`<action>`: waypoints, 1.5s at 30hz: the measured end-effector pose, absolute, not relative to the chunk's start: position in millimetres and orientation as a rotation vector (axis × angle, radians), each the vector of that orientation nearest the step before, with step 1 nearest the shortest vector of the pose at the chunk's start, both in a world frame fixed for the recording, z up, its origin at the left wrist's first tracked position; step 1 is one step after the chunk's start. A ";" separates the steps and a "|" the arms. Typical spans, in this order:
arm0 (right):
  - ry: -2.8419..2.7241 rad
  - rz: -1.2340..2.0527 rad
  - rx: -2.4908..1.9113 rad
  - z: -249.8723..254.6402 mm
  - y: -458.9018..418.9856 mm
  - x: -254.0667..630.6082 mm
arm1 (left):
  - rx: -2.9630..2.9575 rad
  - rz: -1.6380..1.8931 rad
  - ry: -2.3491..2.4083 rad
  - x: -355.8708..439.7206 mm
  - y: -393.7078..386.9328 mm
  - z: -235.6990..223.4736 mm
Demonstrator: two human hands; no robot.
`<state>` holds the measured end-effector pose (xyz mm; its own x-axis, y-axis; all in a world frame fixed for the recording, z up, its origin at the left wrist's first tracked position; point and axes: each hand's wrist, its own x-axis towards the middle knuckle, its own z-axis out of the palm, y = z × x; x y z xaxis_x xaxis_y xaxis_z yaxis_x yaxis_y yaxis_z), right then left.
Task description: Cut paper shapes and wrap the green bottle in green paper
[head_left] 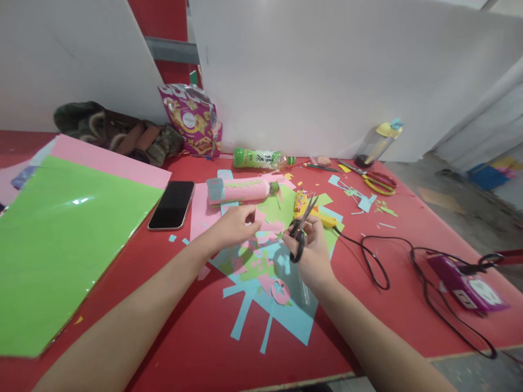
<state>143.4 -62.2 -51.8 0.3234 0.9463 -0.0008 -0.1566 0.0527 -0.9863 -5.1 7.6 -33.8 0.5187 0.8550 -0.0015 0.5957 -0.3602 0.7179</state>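
My left hand [239, 226] is closed in a pinch, with a small piece of pink paper [260, 215] at its fingertips. My right hand [314, 253] grips black-handled scissors [303, 228], whose blades point up and slightly apart. Below both hands lie cut scraps of pink, green and blue paper on a blue sheet [300, 321]. Among them is a round pink cutout [280, 292]. Just beyond my left hand, a bottle wrapped in pink paper [243, 190] lies on its side. A yellow glue gun [322, 219] rests behind my right hand.
Green sheets [77, 228] and a phone [172, 205] lie left. Along the wall are a snack bag [190, 120], a green-labelled bottle [261, 158] and a yellow-lidded bottle [378, 144]. Larger scissors [378, 183] lie right. A black cord trails near a purple power strip [466, 286].
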 end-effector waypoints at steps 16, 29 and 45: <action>-0.903 1.001 -1.224 -53.5 -60.4 144.6 | 1.748 0.452 1.002 -4.8 -2.5 -19.5; -0.920 0.995 -1.228 -58.6 -59.4 145.0 | 1.781 0.430 0.946 -1.6 -7.5 -13.7; -0.932 0.945 -1.226 -60.6 -59.6 145.9 | 1.700 0.419 0.938 0.4 -8.0 -13.7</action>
